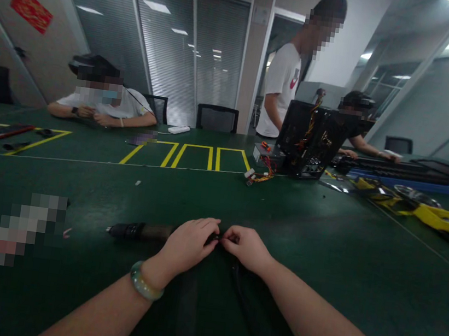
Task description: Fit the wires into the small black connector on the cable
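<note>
Both my hands meet over the green table mat (281, 236), close to the near edge of the view. My left hand (188, 244), with a pale green bangle (147, 280) on its wrist, and my right hand (245, 247) pinch a small black part (216, 237) between their fingertips. A black cylindrical tool (137, 230), perhaps a power screwdriver, lies against my left hand and points left. A black cable (242, 302) runs from my hands towards me. The small part is mostly hidden by my fingers.
An open black computer case (311, 141) with coloured wires stands beyond my hands, beside loose wiring (259, 173). A yellow tray (445, 220) lies at right. Yellow tape outlines (193, 155) mark the mat. Several co-workers sit or stand further back; a pixelated object (13, 234) lies at left.
</note>
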Demonstrator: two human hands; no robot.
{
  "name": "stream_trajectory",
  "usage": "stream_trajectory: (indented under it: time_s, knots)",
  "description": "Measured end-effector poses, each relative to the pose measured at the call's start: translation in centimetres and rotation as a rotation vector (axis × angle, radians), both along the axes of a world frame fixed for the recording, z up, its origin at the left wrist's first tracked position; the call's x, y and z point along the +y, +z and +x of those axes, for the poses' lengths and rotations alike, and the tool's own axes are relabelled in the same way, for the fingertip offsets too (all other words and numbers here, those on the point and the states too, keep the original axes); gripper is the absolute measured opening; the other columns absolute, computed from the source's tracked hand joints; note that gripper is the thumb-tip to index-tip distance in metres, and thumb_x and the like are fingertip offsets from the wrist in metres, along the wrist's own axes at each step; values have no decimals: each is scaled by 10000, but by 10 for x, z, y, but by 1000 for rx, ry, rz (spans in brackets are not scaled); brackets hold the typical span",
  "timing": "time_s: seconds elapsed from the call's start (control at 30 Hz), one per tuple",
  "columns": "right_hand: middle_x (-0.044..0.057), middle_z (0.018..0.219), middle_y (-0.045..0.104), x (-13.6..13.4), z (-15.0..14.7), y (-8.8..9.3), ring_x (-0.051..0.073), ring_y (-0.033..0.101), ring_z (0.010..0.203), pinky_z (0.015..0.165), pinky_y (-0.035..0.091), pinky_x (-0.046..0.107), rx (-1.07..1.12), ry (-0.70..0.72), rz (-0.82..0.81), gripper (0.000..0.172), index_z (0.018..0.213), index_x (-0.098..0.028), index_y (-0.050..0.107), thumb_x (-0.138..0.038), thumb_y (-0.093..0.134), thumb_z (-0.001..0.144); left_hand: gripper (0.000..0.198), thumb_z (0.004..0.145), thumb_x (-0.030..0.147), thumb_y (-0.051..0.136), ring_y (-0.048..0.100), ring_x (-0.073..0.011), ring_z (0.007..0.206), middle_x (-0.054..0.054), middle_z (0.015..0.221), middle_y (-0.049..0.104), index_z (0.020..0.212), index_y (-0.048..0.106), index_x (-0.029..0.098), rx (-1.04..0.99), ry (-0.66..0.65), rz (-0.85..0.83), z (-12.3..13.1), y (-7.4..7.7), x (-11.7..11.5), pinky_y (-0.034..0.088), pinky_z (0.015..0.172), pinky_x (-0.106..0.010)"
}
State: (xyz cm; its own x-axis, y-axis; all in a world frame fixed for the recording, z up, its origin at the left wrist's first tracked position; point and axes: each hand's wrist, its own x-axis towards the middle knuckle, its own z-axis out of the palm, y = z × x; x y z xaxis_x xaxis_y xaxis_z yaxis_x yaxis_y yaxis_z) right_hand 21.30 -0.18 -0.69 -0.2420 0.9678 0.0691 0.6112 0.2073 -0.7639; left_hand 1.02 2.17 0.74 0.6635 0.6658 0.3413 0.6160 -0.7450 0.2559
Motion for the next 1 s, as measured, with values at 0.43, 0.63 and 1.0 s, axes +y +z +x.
stream_trajectory:
  time_s: [0.43,0.63,1.0]
  knots:
    - [-4,795,699,0,1,-1,144,630,702,598,437,219,16,-6,-8,116,876,-196,706,-287,635,859,79,877,174,563,580,-215,1112,-19,1210,623,933,597,219,17,-33,-2,0,-2,0,478,935,-403]
    - [-1,798,698,0,1,0,143,629,707,602,436,219,12,-8,-3,102,876,-196,708,-268,638,854,118,854,178,587,575,-225,1123,-29,1240,605,961,585,228,0,-5,-15,0,-4,1,481,928,-412]
    - [-11,780,693,0,1,0,138,619,697,606,432,218,16,-1,11,101,860,-200,705,-277,641,848,74,851,193,596,578,-233,1124,-43,1250,602,917,571,215,5,9,-14,0,-2,2,487,923,-417]
